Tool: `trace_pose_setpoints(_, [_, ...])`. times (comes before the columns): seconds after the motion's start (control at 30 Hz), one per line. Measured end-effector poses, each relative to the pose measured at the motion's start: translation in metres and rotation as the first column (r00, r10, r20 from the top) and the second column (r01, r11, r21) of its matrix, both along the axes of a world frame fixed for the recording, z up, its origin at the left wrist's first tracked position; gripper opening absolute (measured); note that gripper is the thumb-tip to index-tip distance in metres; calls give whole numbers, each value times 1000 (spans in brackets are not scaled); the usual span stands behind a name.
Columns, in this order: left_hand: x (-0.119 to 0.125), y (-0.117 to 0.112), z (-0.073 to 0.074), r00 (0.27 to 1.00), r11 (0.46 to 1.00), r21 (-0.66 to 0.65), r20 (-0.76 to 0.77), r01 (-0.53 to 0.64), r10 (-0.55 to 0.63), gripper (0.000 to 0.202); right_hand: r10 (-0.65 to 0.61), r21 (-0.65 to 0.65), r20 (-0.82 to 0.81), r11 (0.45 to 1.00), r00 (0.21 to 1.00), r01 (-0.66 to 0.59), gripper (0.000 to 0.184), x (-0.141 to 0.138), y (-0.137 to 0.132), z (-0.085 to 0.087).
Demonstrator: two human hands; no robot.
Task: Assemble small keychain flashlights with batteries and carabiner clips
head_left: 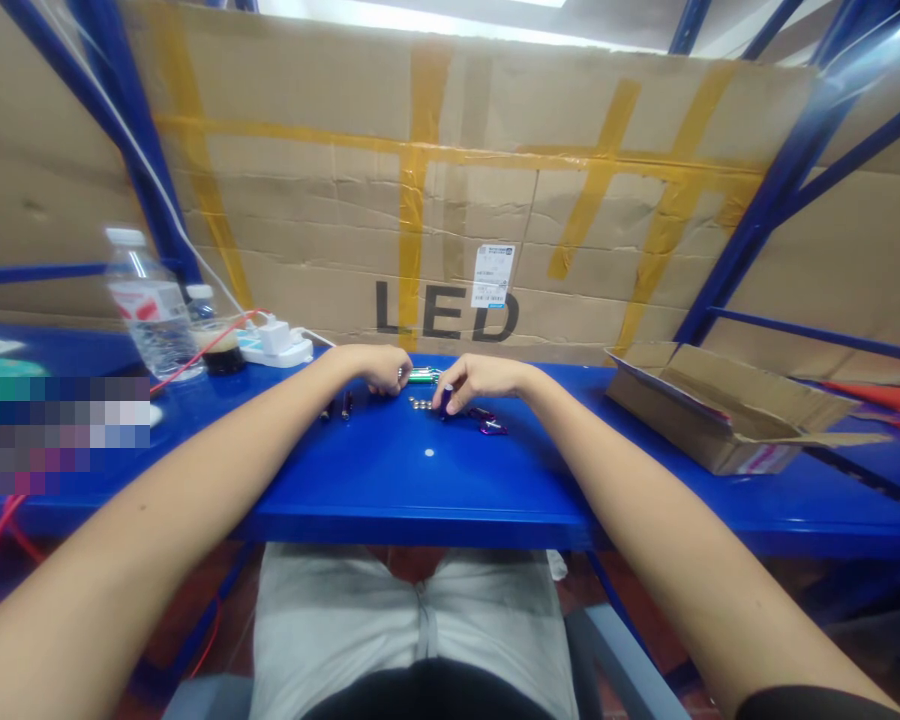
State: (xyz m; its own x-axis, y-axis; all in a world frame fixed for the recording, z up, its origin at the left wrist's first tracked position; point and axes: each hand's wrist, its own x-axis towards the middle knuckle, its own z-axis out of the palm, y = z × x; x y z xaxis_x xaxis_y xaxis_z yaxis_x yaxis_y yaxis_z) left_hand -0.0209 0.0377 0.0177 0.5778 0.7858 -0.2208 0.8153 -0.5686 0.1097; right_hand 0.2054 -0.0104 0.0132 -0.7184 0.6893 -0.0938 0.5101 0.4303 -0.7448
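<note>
My right hand [481, 378] pinches a small dark purple cylinder [447, 401] between thumb and fingertips, holding it upright just over the blue table. Several small silver round pieces [421, 405] lie beside it on the left. To its right are shiny purple pieces [493, 426], too small to name. My left hand [387, 369] is closed, its fingers curled and mostly hidden; whatever is in them cannot be made out. A green and silver cylinder [423, 376] lies between the two hands, close to the left fingers. Small dark cylinders [346, 404] stand near my left wrist.
The blue table [427, 495] holds a water bottle [150, 305], a smaller bottle of dark liquid [216, 335] and a power strip [276, 343] on the left. An open cardboard box [727, 410] sits at right. Taped cardboard [307, 230] walls the back.
</note>
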Motion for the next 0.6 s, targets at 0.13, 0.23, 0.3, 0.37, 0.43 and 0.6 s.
trace_pose_setpoints(0.13, [1, -3, 1, 1000, 1000, 7, 3, 1, -1, 19, 5, 40, 13, 999, 1000, -6, 27, -1, -2, 2])
trace_pose_setpoints(0.23, [2, -4, 3, 1000, 999, 45, 0, 14, -14, 13, 16, 61, 37, 998, 999, -18, 27, -2, -2, 4])
trace_pose_setpoints(0.3, [1, -4, 4, 1000, 999, 42, -4, 20, -20, 10, 46, 72, 70, 996, 997, -51, 27, -4, -3, 4])
trace_pose_setpoints(0.37, [1, -4, 5, 1000, 1000, 12, 1, 21, -21, 9, 91, 79, 101, 992, 991, -99, 26, -8, -4, 4])
trace_pose_setpoints(0.43, [0, -3, 5, 1000, 1000, -26, 18, 6, -5, 8, 133, 90, 115, 986, 985, -143, 26, -11, -5, 3])
trace_pose_setpoints(0.6, [0, -4, 3, 997, 994, -96, 47, -50, 55, 8, 165, 112, 155, 977, 974, -183, 27, -15, -8, 3])
